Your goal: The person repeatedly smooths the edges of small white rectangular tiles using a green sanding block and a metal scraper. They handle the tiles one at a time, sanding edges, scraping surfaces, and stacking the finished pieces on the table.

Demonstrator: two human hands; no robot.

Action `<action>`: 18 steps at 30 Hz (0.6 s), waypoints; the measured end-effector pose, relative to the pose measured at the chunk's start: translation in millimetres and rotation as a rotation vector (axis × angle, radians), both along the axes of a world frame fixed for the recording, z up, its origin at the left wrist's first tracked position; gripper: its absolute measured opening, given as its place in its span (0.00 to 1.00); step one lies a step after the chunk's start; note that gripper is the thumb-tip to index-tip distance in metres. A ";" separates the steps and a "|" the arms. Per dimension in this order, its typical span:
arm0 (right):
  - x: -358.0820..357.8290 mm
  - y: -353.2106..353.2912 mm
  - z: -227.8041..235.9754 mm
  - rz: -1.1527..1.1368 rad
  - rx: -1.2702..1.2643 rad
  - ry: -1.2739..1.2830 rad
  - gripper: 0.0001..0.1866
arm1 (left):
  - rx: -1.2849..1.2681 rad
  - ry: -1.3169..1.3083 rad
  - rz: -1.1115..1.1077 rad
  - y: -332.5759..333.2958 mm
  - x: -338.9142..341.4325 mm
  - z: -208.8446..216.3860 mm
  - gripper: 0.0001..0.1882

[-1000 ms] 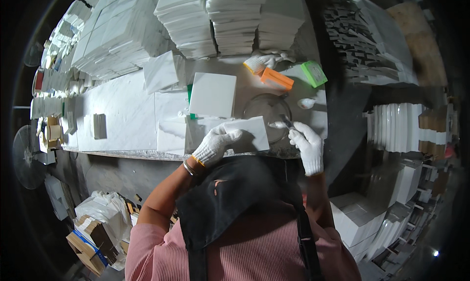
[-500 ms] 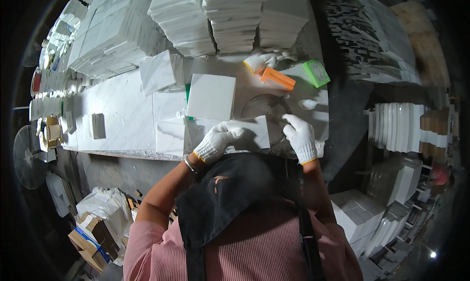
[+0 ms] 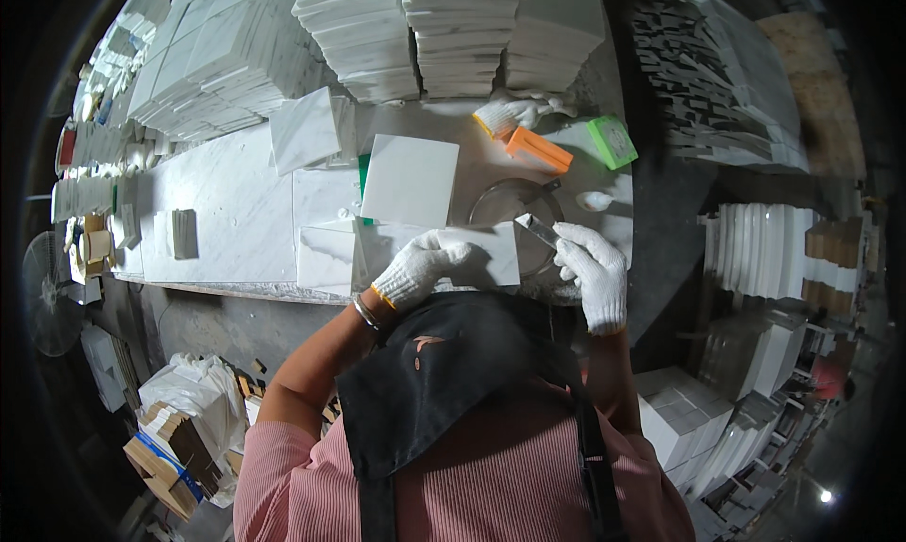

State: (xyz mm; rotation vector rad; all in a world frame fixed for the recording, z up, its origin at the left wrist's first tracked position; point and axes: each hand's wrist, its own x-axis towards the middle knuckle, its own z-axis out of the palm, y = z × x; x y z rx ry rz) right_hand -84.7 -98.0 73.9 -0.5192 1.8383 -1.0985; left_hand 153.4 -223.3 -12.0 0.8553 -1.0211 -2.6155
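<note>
My left hand point(image 3: 427, 266), in a white knitted glove, is closed at a white marble tile point(image 3: 495, 257) near the bench's front edge and covers part of it. In my gloved right hand point(image 3: 596, 270) is a narrow metal blade point(image 3: 539, 230), pinched between the fingers and pointing left over the tile's right corner. Behind the tile a round, see-through disc or dish point(image 3: 491, 200) lies on the bench. Another square white tile point(image 3: 411, 181) rests beyond my left hand, with a green piece point(image 3: 365, 176) showing at its left edge.
An orange block point(image 3: 539, 151), a green block point(image 3: 612, 143) and a spare glove point(image 3: 524, 114) lie at the back right of the marble-topped bench point(image 3: 217, 207). Tall tile stacks point(image 3: 354, 47) line its far side. A fan point(image 3: 49, 292) stands at far left.
My right hand has drawn back slightly to the right and now shows the metal blade. The left hand stays on the tile.
</note>
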 end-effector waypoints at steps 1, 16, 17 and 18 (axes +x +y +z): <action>2.2 -0.1 3.7 -0.002 -0.006 0.004 0.15 | 0.001 0.000 -0.008 0.0 1.3 -2.3 0.21; 6.4 7.2 -17.9 0.096 -0.175 0.256 0.14 | 0.001 -0.075 0.012 3.5 1.3 -9.2 0.15; 5.9 7.4 -18.4 0.096 -0.172 0.267 0.14 | 0.000 -0.080 0.013 3.5 1.1 -9.5 0.15; 5.0 7.4 -19.1 0.093 -0.173 0.267 0.14 | -0.005 -0.088 0.013 3.3 0.7 -8.3 0.14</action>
